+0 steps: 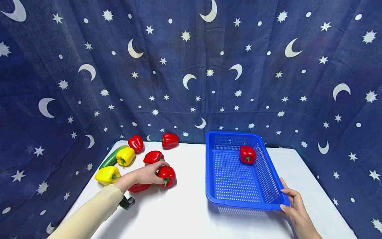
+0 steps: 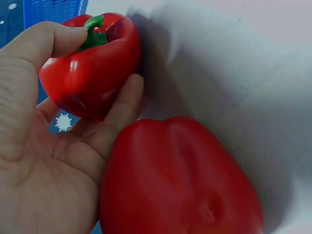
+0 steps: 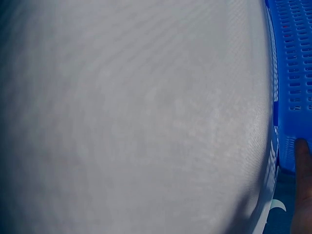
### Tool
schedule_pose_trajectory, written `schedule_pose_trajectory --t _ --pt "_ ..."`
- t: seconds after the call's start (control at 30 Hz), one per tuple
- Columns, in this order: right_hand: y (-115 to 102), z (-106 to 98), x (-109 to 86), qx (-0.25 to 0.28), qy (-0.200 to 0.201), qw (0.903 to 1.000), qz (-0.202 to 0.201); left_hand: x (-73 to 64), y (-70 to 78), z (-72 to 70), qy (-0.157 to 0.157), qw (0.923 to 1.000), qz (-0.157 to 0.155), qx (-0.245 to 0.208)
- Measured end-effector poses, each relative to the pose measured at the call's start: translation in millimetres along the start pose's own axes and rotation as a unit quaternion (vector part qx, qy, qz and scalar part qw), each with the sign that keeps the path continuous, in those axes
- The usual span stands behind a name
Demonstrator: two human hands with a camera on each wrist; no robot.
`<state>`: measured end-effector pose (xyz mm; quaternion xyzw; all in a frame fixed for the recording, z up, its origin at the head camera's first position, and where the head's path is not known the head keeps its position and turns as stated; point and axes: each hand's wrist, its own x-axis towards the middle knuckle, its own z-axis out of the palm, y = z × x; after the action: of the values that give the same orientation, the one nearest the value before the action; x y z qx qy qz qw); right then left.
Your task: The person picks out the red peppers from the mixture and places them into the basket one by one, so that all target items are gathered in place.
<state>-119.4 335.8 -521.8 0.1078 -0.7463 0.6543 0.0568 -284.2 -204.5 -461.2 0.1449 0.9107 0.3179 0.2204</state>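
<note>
My left hand [image 1: 151,173] reaches over the left part of the table and grips a red bell pepper [image 1: 168,176]. In the left wrist view the thumb presses by the green stem [image 2: 94,36], with fingers round the far side. Another red bell pepper [image 2: 180,180] lies right beside that palm. At the right, my right hand [image 1: 295,207] holds the near right corner of a blue plastic basket [image 1: 244,203], thumb at the rim. A single red bell pepper [image 1: 247,155] sits inside toward the back. Only one finger [image 3: 303,180] of the right hand shows in its wrist view, against the basket wall.
Around the left forearm lie yellow bell peppers [image 1: 125,156], a green cucumber-like vegetable [image 1: 111,158], more red bell peppers [image 1: 170,140] and a dark, glossy item [image 1: 127,203] partly under the sleeve. A starry blue curtain [image 1: 191,66] walls the white table [image 1: 185,212].
</note>
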Motion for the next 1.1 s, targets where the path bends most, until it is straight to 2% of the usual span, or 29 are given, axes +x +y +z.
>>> schedule_pose_trajectory --t 0.17,0.4,0.47,0.63,0.8,1.1 --pt "-0.2 0.7 0.5 -0.002 -0.001 1.0000 -0.002 0.1 -2.1 0.2 0.009 0.9999 0.008 0.003" --pt "-0.6 1.2 0.2 -0.003 0.003 1.0000 0.006 -1.0 0.6 -4.3 0.017 0.9989 0.044 -0.007" --pt "-0.4 1.1 0.0 -0.002 0.002 1.0000 0.003 -1.7 2.6 -6.7 0.023 0.9986 0.045 -0.015" --pt "-1.3 1.7 -0.3 -0.003 0.003 1.0000 0.001 -3.5 10.2 -13.2 0.031 0.9968 0.058 -0.046" --pt "-2.5 2.4 -0.6 -0.008 0.007 0.9999 0.009 -2.6 18.9 -18.6 0.032 0.9927 0.093 -0.069" --pt "-2.3 1.9 -0.6 0.004 0.004 1.0000 0.001 3.0 37.0 -23.3 0.023 0.9864 0.118 -0.112"
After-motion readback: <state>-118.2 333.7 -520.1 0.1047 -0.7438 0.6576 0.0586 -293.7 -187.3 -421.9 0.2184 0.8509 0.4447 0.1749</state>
